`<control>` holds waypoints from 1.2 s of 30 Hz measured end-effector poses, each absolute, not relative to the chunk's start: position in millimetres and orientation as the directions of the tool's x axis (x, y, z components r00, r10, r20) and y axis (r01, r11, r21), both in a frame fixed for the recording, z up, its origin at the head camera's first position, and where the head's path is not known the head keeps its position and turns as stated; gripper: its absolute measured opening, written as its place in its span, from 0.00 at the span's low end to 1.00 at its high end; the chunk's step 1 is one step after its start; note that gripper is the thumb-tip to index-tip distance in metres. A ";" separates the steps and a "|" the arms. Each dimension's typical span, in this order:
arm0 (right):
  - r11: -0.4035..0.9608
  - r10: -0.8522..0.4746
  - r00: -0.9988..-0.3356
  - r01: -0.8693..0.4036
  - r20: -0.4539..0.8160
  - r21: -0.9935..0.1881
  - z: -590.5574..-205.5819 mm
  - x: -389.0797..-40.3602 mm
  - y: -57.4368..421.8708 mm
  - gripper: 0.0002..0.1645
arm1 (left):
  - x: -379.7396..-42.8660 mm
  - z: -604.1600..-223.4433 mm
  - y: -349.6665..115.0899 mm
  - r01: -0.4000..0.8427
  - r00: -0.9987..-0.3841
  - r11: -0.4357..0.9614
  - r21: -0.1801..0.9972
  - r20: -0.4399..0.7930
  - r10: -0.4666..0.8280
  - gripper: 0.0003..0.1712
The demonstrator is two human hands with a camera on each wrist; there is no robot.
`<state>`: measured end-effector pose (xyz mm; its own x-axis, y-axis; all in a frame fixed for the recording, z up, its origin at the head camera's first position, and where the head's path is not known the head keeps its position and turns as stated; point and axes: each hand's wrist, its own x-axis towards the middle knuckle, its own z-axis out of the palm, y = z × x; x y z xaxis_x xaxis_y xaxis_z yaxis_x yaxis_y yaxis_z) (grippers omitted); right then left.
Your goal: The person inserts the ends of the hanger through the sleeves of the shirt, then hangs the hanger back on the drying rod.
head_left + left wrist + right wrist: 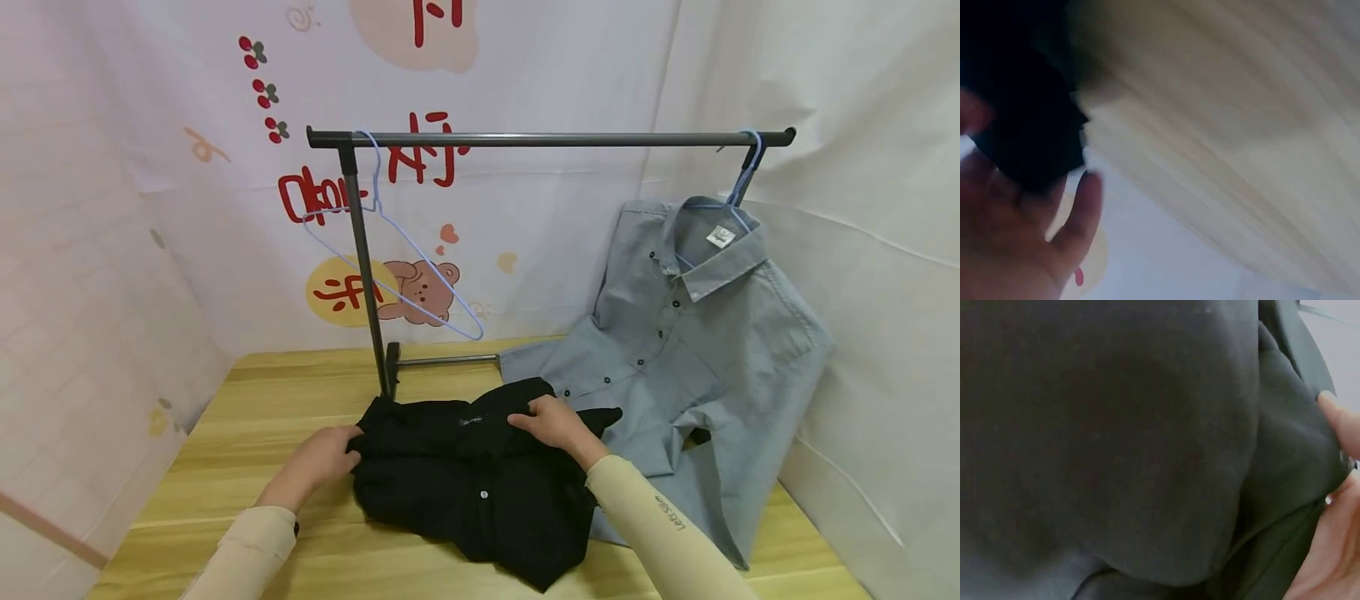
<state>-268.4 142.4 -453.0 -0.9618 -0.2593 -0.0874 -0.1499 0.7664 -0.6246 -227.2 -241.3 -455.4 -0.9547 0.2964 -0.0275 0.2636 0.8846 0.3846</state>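
A black shirt [427, 479] with a white button on its front lies bunched on the table before me. My left hand [318, 460] grips its left edge; in the left wrist view the thumb is in front of the dark cloth and the fingers [1088, 200] lie behind and below it. Farther right, my right hand [553, 423] pinches the upper part of the shirt. Its thumb [1340, 422] presses on a fold in the right wrist view, where black cloth [1116, 437] fills most of the picture.
A dark metal clothes rack [555, 140] stands behind the shirt. From its left end hangs a bare blue hanger [420, 250]; at its right end a grey-blue shirt [675, 350] hangs on another hanger, its lower part spread over the wooden table [277, 400]. Printed white cloth [562, 67] covers the wall.
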 end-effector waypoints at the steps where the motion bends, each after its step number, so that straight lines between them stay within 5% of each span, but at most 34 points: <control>1: 0.776 -0.250 -0.965 -0.150 -0.080 -0.613 -453.4 -268.3 141.5 0.23 | -228.3 -454.1 -239.2 0.251 -0.961 0.870 0.425 0.004 0.275 0.20; 7: 0.737 -0.240 -0.971 -0.181 -0.002 -0.652 -450.6 -270.3 140.1 0.18 | -242.1 -440.0 -204.9 0.295 -0.956 0.742 0.602 0.183 0.231 0.16; 10: 0.700 -0.258 -0.965 -0.212 0.035 -0.682 -451.3 -271.0 144.3 0.05 | -248.1 -443.0 -181.3 0.266 -0.959 0.711 0.651 0.105 0.262 0.24; 15: 0.637 -0.277 -0.958 -0.236 0.068 -0.734 -456.3 -272.0 149.8 0.08 | -252.0 -459.7 -164.0 0.077 -0.963 0.639 0.765 -0.109 0.246 0.45; 19: 0.614 -0.296 -0.952 -0.252 0.078 -0.748 -458.9 -271.7 151.7 0.05 | -253.7 -468.3 -165.7 -0.015 -0.961 0.562 0.827 -0.168 0.222 0.48; 25: 0.671 -0.265 -0.962 -0.237 0.072 -0.702 -460.3 -273.0 149.9 0.03 | -251.8 -469.8 -166.8 0.038 -0.976 0.571 0.820 -0.093 0.199 0.35; 31: 0.736 -0.186 -0.980 -0.187 0.072 -0.651 -461.0 -269.0 142.0 0.27 | -242.7 -481.6 -164.2 0.113 -0.993 0.606 0.788 0.061 0.105 0.21; 36: 0.789 -0.179 -0.984 -0.160 0.027 -0.593 -465.9 -264.3 133.6 0.32 | -238.2 -495.5 -162.1 0.133 -0.991 0.626 0.768 0.098 0.090 0.20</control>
<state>-264.3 133.6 -465.9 -0.9835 -0.1786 0.0270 -0.1596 0.7892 -0.5930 -238.2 -162.1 -495.5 -0.9911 0.0902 0.0976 0.1326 0.6265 0.7681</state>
